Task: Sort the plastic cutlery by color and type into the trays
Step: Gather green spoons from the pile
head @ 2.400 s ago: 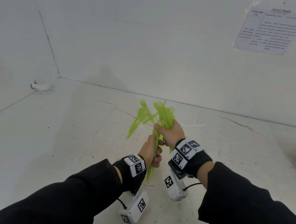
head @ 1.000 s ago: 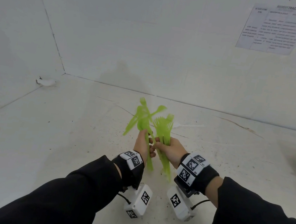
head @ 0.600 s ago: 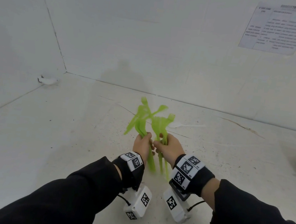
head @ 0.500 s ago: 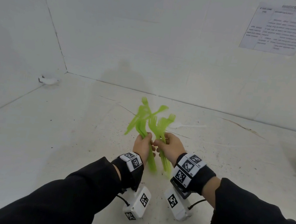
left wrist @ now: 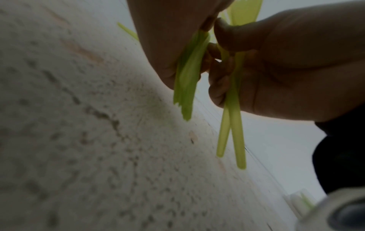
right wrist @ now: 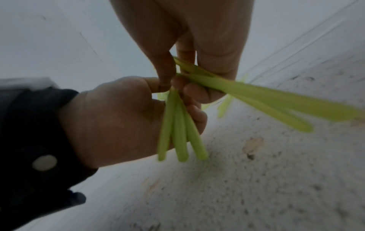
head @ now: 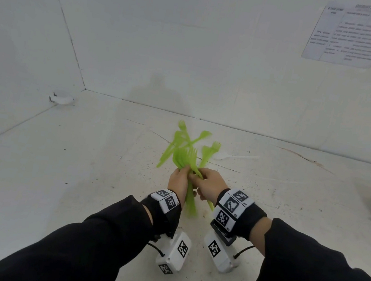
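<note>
Both hands are up together over the white table (head: 81, 173), knuckles nearly touching. The left hand (head: 180, 182) is curled tight round a bunch of green forks (head: 184, 154), tines fanning up and away, handles hanging below the fist. The right hand (head: 209, 186) pinches two more green handles (left wrist: 233, 125) just beside that bunch. A white fork (head: 234, 156) lies beyond the hands.
</note>
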### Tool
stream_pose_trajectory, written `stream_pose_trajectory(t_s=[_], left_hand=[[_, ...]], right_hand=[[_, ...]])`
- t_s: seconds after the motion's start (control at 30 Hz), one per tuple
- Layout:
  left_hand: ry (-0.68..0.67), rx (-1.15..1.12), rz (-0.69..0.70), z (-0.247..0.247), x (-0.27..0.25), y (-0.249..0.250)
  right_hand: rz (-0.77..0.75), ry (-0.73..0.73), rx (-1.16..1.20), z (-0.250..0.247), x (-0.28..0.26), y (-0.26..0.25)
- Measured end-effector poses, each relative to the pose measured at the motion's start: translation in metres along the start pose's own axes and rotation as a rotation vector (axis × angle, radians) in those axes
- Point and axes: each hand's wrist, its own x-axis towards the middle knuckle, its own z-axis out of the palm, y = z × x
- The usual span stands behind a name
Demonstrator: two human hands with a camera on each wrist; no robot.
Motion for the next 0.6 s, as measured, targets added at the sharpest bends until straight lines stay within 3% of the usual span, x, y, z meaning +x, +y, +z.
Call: stream_pose_trajectory(t_s=[0.27, 0.53, 0.6], left_hand=[[0.016, -0.072, -0.003, -0.001, -0.009, 0.007], [-0.053, 0.009, -0.001, -0.005, -0.017, 0.005], [-0.056, -0.016, -0.003, -0.006, -0.018, 0.005]], right_hand=[[0.016, 0.066, 0.051, 0.000, 0.003, 0.000], [-0.036, 0.090, 0.115, 0.001, 0.006, -0.002], [-0.008, 0.156, 0.148, 0.002, 0.007, -0.001]])
